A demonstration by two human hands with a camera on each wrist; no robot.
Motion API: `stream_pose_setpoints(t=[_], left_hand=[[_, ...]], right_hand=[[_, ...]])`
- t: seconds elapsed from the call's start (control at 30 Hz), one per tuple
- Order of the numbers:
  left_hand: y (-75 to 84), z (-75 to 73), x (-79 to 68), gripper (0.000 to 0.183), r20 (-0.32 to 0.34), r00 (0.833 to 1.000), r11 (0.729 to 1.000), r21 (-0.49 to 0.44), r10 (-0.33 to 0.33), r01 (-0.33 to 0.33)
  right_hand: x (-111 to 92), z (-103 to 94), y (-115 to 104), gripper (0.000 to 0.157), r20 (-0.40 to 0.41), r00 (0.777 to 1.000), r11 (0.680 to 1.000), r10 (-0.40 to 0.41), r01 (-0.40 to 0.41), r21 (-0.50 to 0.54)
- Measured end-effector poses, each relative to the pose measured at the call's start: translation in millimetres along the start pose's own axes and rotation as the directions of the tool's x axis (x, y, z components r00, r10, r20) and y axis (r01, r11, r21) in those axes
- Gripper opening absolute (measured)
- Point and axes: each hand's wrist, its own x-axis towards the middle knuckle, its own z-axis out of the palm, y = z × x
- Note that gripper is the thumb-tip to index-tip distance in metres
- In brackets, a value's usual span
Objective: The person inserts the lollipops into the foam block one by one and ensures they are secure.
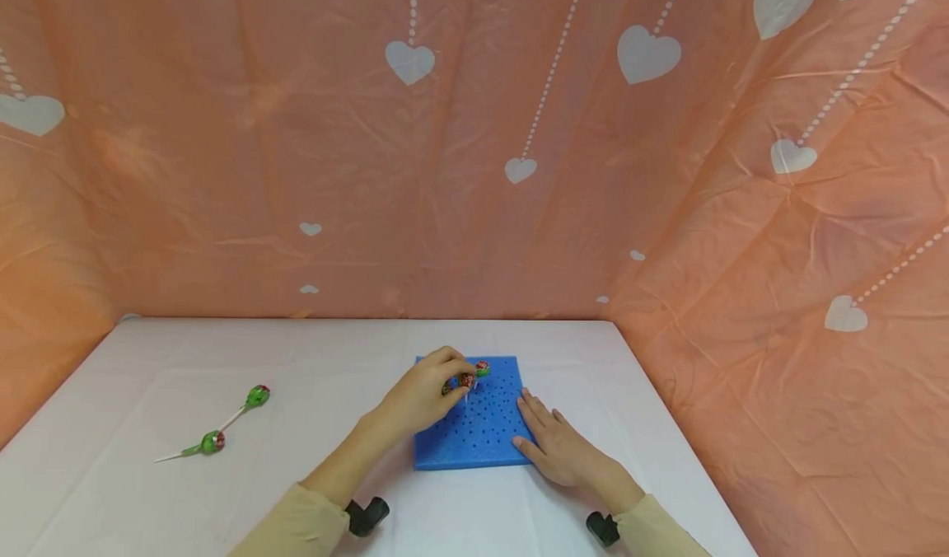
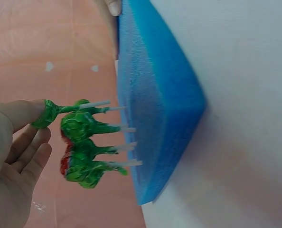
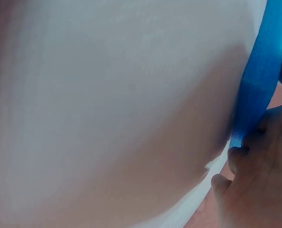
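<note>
My left hand [image 1: 418, 394] is over the blue foam block [image 1: 474, 451], which is dotted with small holes. In the left wrist view, thumb and fingers pinch a green-wrapped lollipop [image 2: 47, 115] by its head. Its white stick points at the foam, and the stick's end shows short of the surface. Several other lollipops [image 2: 81, 124] with green and red wrappers stand close together, sticks in the block. The head view shows them partly hidden behind the left hand. My right hand [image 1: 565, 451] rests on the block's right edge with fingers extended.
Two more lollipops lie on the white table at the left, one farther back [image 1: 258, 395] and one nearer [image 1: 212, 442]. An orange curtain [image 1: 356, 170] with white hearts hangs behind the table and along its sides.
</note>
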Motion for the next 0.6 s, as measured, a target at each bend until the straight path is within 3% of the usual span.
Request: stream_pose_setpoints(t=[0.6], left_hand=[[-5.8,9.9,-2.4,0.024,0.041,0.999,1.000,0.011,-0.018,0.018]], right_hand=[[1.2,2.8,3.8,0.073,0.006,1.000,1.000,-0.006,0.006,0.015]])
